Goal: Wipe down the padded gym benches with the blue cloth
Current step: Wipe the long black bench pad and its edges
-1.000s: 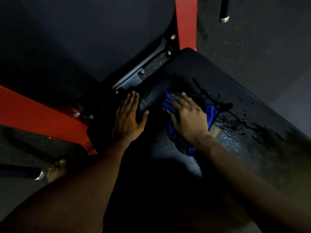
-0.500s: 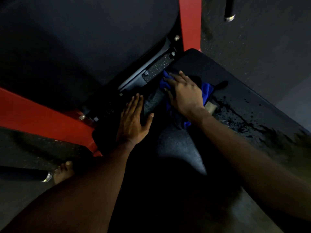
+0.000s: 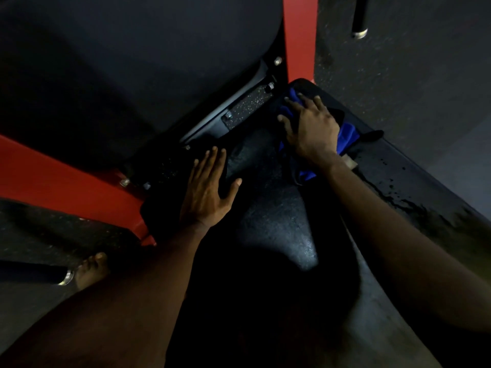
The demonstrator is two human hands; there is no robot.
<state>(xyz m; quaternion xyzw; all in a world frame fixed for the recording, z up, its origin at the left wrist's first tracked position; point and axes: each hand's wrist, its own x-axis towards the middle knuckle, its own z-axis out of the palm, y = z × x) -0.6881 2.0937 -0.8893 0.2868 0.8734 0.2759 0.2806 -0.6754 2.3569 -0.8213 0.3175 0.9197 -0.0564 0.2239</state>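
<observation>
Blue cloth (image 3: 346, 136) lies bunched at the far corner of the black seat pad (image 3: 276, 221), at about one o'clock from the middle of the view. The right hand (image 3: 310, 128) presses down on it with fingers spread and nearly straight, not curled round it; blue folds show past the fingertips and beside the wrist. The left hand (image 3: 208, 192) rests flat and open on the pad's edge toward nine o'clock, thumb out, holding nothing. Wet streaks (image 3: 393, 192) glisten on the pad at three o'clock. A red frame (image 3: 299, 35) rises at twelve o'clock, just beyond the cloth. A bare foot (image 3: 91, 269) stands on the floor at eight o'clock.
</observation>
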